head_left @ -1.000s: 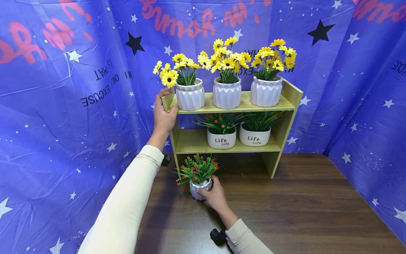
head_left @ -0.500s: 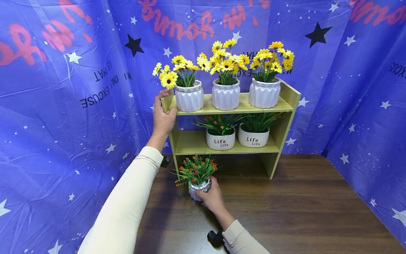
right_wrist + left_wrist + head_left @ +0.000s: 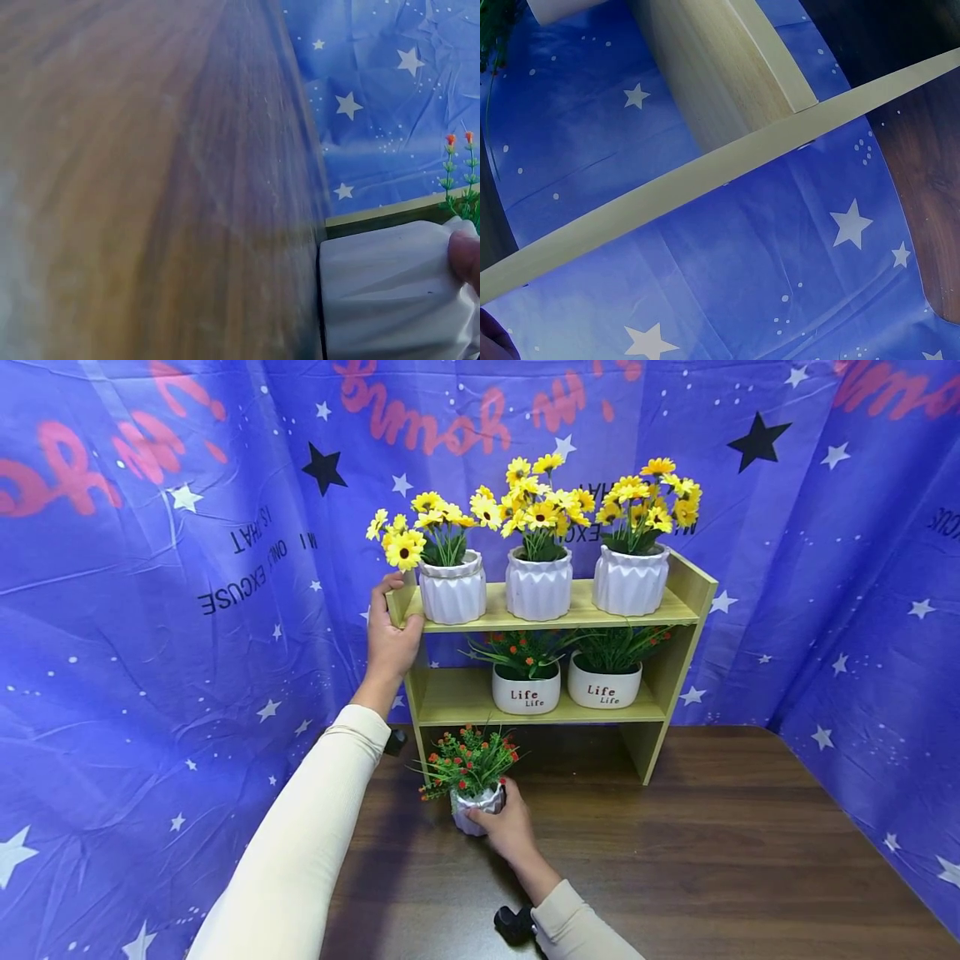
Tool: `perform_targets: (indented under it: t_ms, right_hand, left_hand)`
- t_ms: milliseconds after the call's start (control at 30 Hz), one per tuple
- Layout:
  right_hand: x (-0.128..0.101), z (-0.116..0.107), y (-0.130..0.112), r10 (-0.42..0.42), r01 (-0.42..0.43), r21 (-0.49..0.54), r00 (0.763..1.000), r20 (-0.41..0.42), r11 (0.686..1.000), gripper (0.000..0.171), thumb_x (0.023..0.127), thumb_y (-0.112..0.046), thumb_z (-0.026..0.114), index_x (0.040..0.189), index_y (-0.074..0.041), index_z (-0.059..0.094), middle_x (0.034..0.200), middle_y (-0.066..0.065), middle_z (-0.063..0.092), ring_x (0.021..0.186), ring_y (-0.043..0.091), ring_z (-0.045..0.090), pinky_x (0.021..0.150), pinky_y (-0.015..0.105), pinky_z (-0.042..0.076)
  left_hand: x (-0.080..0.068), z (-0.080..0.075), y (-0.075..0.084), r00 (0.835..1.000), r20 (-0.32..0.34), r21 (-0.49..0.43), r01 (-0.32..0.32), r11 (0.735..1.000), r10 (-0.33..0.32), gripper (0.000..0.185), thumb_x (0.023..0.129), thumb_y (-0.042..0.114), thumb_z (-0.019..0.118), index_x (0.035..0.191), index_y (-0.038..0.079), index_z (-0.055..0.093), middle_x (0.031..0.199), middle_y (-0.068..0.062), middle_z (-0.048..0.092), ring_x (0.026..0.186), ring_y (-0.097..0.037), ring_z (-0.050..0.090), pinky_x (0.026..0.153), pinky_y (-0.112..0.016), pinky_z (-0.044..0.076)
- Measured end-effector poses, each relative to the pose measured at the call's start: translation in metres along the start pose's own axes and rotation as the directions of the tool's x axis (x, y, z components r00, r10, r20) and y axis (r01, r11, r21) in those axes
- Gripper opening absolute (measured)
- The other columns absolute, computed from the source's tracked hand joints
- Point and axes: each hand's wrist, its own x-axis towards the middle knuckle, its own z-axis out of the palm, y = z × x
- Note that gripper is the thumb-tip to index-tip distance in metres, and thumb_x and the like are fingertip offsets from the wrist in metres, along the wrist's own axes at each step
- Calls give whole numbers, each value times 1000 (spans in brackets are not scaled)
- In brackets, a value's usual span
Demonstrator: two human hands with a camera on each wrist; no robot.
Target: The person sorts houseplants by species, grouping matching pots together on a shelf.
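Note:
My left hand (image 3: 393,643) grips the upper left end of the light wooden shelf (image 3: 540,718), thumb in front and fingers around the outer side. One of its fingers shows at the lower left corner in the left wrist view, beside the shelf's pale edge (image 3: 667,180). In front of the shelf's left foot, my right hand (image 3: 510,831) holds a white fluted flowerpot (image 3: 467,814) with green leaves and small red flowers (image 3: 468,760). The thumb presses the near side of the pot (image 3: 397,292) in the right wrist view; the other fingers are mostly hidden. The pot stands upright at the tabletop.
Three white fluted pots (image 3: 538,589) with yellow flowers line the top board. Two white "Life" pots (image 3: 527,696) with red-flowered greenery stand at the middle board's centre and right. A dark wooden table (image 3: 735,852) lies below; blue starry cloth (image 3: 187,693) hangs around it.

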Motion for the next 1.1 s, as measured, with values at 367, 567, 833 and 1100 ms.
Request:
perform_targets:
  t_ms: [367,567,833,1100]
  right_hand:
    - [-5,-12,2,-10,11,-28,999,47,1000,70,68,-23,88,127,-3,56,110,15,67,102,30,61,88,45,49]
    - [-7,-19,-11,-61,63,-19,993,101,998,70,67,-26,89,126,-6,57,111,11,68,102,27,62,90,45,48]
    - [-4,-28,-35,-97,91,56,989,112,994,65,69,-21,89,126,-10,59,112,8,69,102,22,63,87,39,51]
    - [-2,-36,-56,-99,89,115,992,81,989,67,70,-17,89,128,-11,58,115,9,68,103,21,63,88,37,51]
  left_hand:
    - [-1,1,-3,1000,-1,-2,-2,1000,2,46,78,-16,50,123,-14,43,147,-20,43,132,-31,41,92,-35,39]
    - [0,0,-5,1000,-15,3,-8,1000,8,46,78,-16,50,123,-14,43,146,-20,44,133,-26,41,100,-42,39]
    - [2,1,-4,1000,-12,-5,-12,1000,12,47,78,-16,50,124,-14,43,146,-21,44,128,-36,44,90,-30,41]
    - [2,1,-5,1000,-11,0,-24,1000,24,46,78,-15,51,123,-14,43,145,-21,45,132,-22,42,104,-44,37]
